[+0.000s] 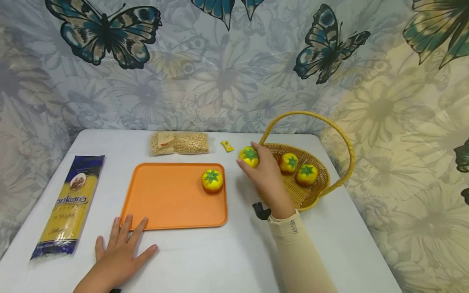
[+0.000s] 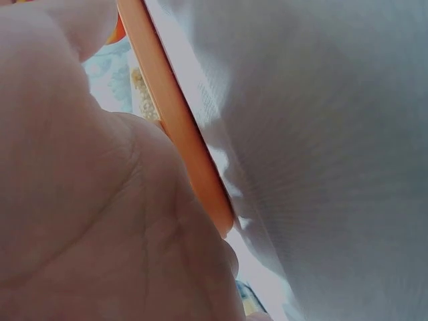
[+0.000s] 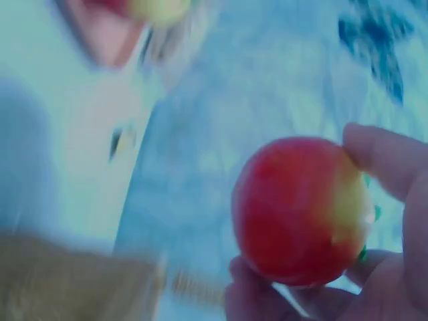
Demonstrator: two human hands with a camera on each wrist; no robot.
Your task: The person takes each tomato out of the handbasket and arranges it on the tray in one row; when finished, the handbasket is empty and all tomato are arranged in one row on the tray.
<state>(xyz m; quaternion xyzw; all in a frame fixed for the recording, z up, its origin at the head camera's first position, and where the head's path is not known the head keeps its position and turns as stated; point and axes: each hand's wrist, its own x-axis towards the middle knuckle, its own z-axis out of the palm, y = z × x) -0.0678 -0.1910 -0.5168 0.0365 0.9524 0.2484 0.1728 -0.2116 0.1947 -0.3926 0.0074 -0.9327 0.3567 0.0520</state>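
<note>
In the head view my right hand (image 1: 269,177) holds a yellow-and-red tomato (image 1: 248,156) with a green star top, between thumb and fingers, beside the basket's left rim. The right wrist view shows this tomato's red underside (image 3: 294,214) gripped by the fingers. Two similar tomatoes (image 1: 306,175) sit in the woven yellow basket (image 1: 304,199). Another tomato (image 1: 212,180) stands on the right part of the orange tray (image 1: 168,199). My left hand (image 1: 119,256) lies with fingers spread, its fingertips at the tray's near left corner. Close by that hand, the left wrist view shows the tray's edge (image 2: 177,114).
A blue-and-yellow pasta packet (image 1: 69,203) lies left of the tray. Behind the tray are a clear bag of pale grains (image 1: 181,143) and a small yellow wrapped packet (image 1: 227,146). The basket's tall handle (image 1: 351,150) arches up at the right. A patterned wall hanging (image 1: 227,81) backs the white table.
</note>
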